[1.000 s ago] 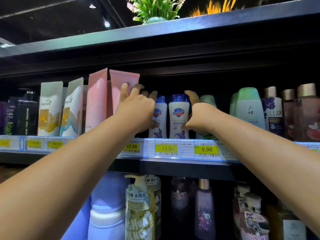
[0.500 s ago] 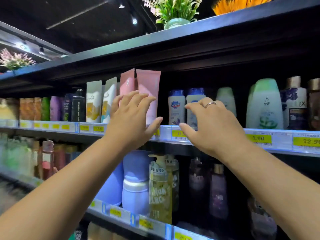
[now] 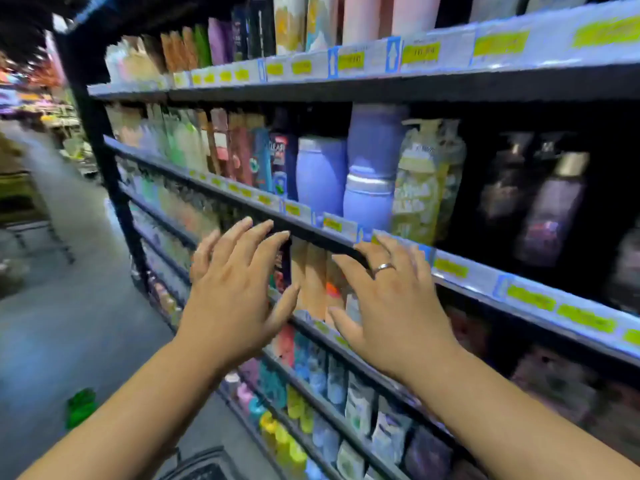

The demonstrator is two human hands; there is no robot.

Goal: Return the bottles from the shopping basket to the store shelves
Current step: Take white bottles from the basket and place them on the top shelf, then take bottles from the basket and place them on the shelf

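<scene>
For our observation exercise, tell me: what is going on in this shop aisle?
A person faces store shelves packed with bottles. The left hand and right hand hover open before the shelves, fingers spread; neither holds a bottle. The dark rim of what looks like the shopping basket shows at the bottom edge, contents unseen.

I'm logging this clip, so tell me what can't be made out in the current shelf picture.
Head view, motion-blurred throughout:
Price tags: figures blurred, unreadable.
Basket: cut off by the bottom edge, contents unseen.
Pink tubes: tops cut off by the upper edge.
Orange bottles: partly hidden behind the left hand and right hand.
Green object on the floor: too blurred to identify.
</scene>
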